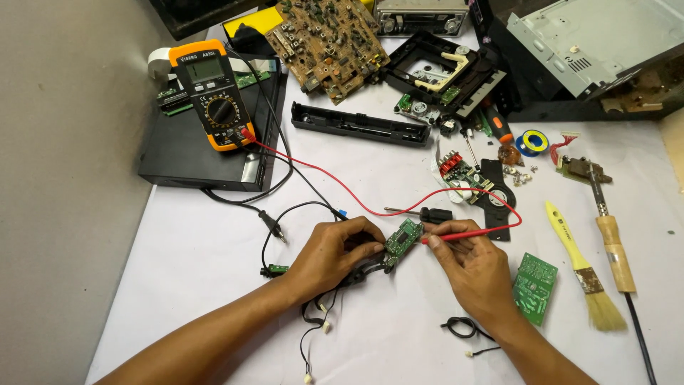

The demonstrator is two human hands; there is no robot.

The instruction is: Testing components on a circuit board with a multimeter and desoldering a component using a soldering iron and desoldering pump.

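The step in hand looked like probing: a small green circuit board (403, 240) was held just above the white tabletop (399, 335), well below the orange multimeter (214, 94) and joined to it by the red lead (335, 182). The left hand (333, 253) had its fingers pressed together on the board's left edge, pinching it tilted, with black wires (317, 303) trailing beneath. The right hand (474, 260) pinched the red probe (463, 234) like a pen, its tip touching or just at the board's right end; which contact it met was too small to tell. Just right of the board lay a second green board (534, 285), then a yellow-handled brush (581, 267) and a wooden-handled soldering iron (609, 232); a screwdriver (420, 212) lay just above it. The next move would probably call for a steady tip and a glance at the meter.
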